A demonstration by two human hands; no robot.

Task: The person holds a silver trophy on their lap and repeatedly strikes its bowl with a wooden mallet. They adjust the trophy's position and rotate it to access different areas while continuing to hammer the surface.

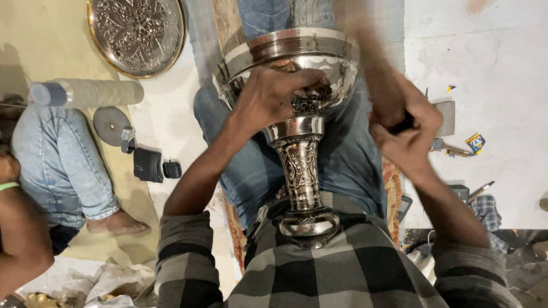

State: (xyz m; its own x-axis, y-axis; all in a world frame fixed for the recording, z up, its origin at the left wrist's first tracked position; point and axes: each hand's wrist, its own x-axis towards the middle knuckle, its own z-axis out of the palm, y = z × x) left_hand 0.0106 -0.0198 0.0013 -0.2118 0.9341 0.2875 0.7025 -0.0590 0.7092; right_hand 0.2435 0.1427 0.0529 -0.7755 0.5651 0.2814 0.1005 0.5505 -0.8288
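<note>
1. While I watch through the head camera, my left hand [274, 94] grips the underside of the bowl of a large silver goblet-shaped vessel [299, 142], fingers wrapped over the pierced band just above the stem.
2. My right hand [408, 128] is clenched tight around a small dark tool whose kind I cannot tell; the hand and forearm are blurred.
3. The vessel lies across my lap, its long axis running away from my body: the round foot rests against my checked shirt [342, 268], and the wide bowl points outward over my jeans.
4. The left hand is on the vessel; the right hangs just beside the bowl, to its right and apart from the metal.
5. Left of my left hand another person sits on the floor in jeans, bare foot [117, 222] showing, near a rolled sheet [85, 92] and an engraved round tray [137, 34].
6. Right of my right hand small tools [456, 149] lie scattered on the pale floor.
</note>
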